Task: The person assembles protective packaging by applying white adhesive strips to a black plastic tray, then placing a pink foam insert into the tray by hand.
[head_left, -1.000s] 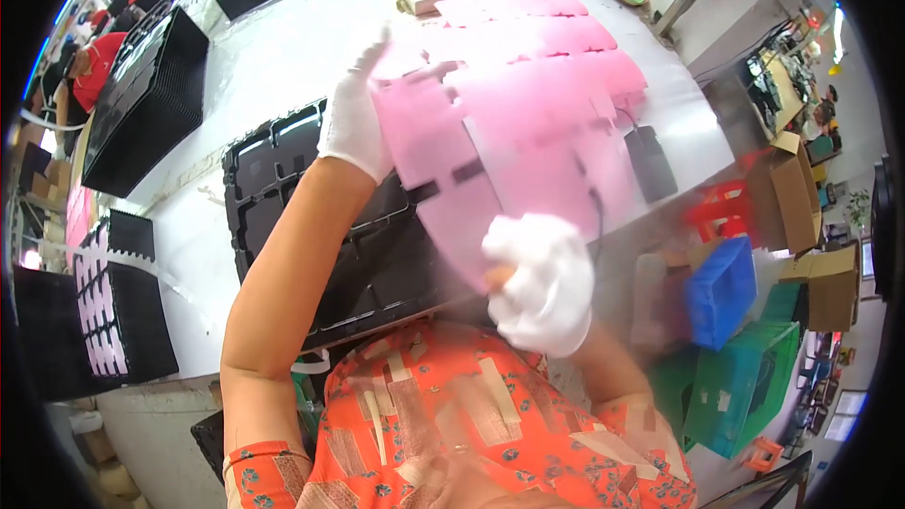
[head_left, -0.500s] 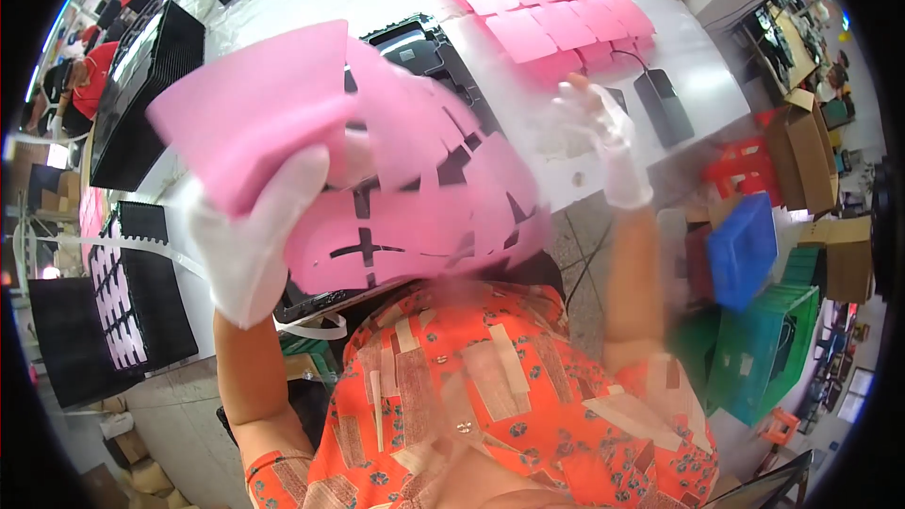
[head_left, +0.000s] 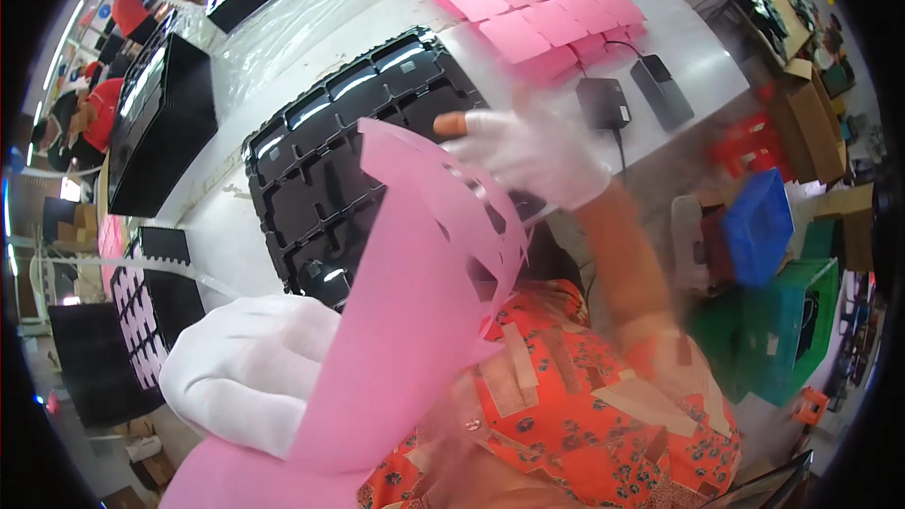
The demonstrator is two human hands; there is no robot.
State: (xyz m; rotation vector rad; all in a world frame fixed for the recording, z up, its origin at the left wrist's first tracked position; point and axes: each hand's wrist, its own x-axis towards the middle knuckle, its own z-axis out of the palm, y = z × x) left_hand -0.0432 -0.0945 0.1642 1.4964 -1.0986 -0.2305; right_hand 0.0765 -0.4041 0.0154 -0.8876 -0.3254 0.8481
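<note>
My left hand (head_left: pixel 250 368), in a white glove, grips a large pink die-cut sheet (head_left: pixel 396 292). Slots run along the sheet's right side, and it stands tilted and curled in front of my body. Beside its upper right edge is my right hand (head_left: pixel 533 155), gloved with a bare fingertip showing. The fingers of that hand are stretched out, slightly blurred, and I see nothing held in them. Behind the sheet lies a black plastic tray (head_left: pixel 320 170) with several rectangular compartments, partly covered by the sheet.
Stacked pink sheets (head_left: pixel 547 5) lie on the white table (head_left: pixel 698 57) at far right, near a black box with a cable (head_left: pixel 603 102) and a dark slim device (head_left: pixel 662 94). Black tray stacks (head_left: pixel 165 127) stand at left. Blue (head_left: pixel 757 226) and green crates (head_left: pixel 773 330) are at right.
My left hand has drawn the pink sheet down and toward me, uncovering much of the black tray. My right hand has come in leftward, near the sheet's upper edge.
</note>
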